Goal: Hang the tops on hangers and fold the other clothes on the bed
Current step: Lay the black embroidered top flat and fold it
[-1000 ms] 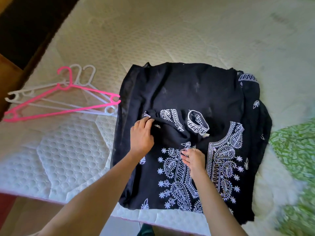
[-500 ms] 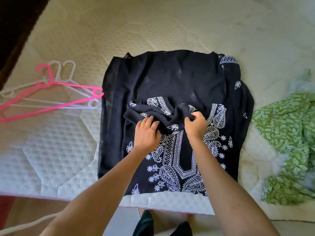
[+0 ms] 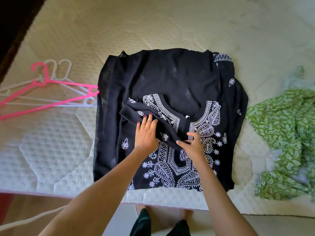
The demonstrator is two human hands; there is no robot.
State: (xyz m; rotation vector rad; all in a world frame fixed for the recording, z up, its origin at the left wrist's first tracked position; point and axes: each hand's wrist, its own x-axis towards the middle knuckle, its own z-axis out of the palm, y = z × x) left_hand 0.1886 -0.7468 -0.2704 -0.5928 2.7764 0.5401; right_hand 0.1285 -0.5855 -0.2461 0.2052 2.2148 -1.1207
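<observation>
A black top with white paisley embroidery lies spread on the mattress, its neckline facing me. A sleeve is folded across the embroidered chest. My left hand rests flat on that fold with straight fingers. My right hand touches the fold's lower end just right of it, fingers spread, thumb pointing left. A pink hanger lies over two white hangers left of the top, apart from both hands.
A crumpled green patterned garment lies at the right, close to the top's edge. The mattress's front edge runs just below the top. Floor, a white cord and my legs show beneath it.
My right hand has let go of the bunched fabric and moved down and right. The fold now lies flatter, showing the neckline. My left hand stays pressed on it.
</observation>
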